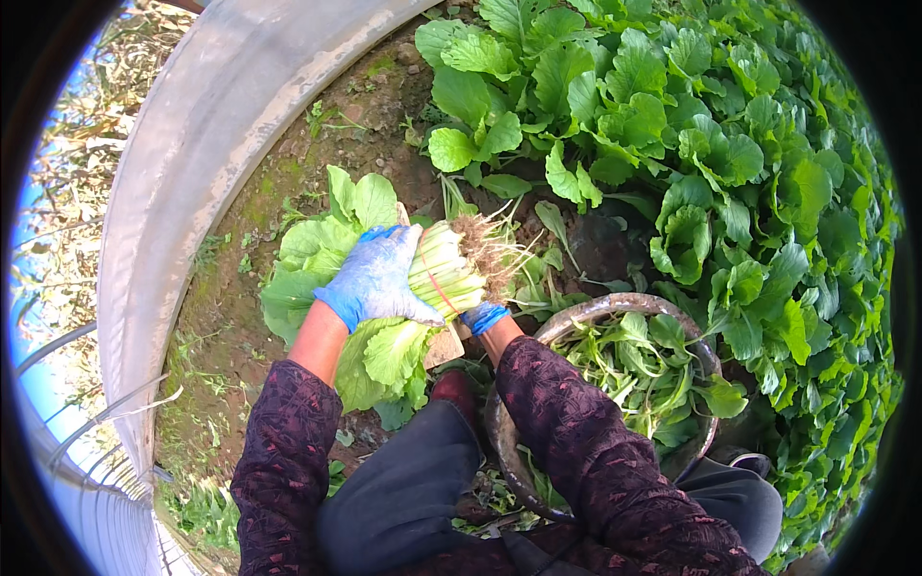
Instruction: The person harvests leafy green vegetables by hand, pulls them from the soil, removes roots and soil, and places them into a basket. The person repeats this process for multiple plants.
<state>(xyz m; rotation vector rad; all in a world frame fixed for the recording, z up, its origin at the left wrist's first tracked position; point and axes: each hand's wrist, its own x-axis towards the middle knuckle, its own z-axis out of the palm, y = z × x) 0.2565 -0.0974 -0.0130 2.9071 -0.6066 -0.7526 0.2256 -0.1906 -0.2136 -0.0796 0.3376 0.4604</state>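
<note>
A bunch of leafy greens [446,266] lies sideways in front of me, leaves to the left and soil-covered roots [493,248] to the right. A red band [432,277] goes around its pale stems. My left hand [382,273], in a soiled blue glove, grips the bunch from above, beside the band. My right hand [484,317], also in a blue glove, reaches under the root end; its fingers are hidden by the bunch. Part of a wooden board [444,347] shows beneath the bunch.
A worn round basin [709,360] holding loose greens [648,374] stands by my right forearm. Dense leafy plants [756,180] grow at the right. A pale curved wall [194,108] borders the soil on the left. My red shoe [455,392] is just below the board.
</note>
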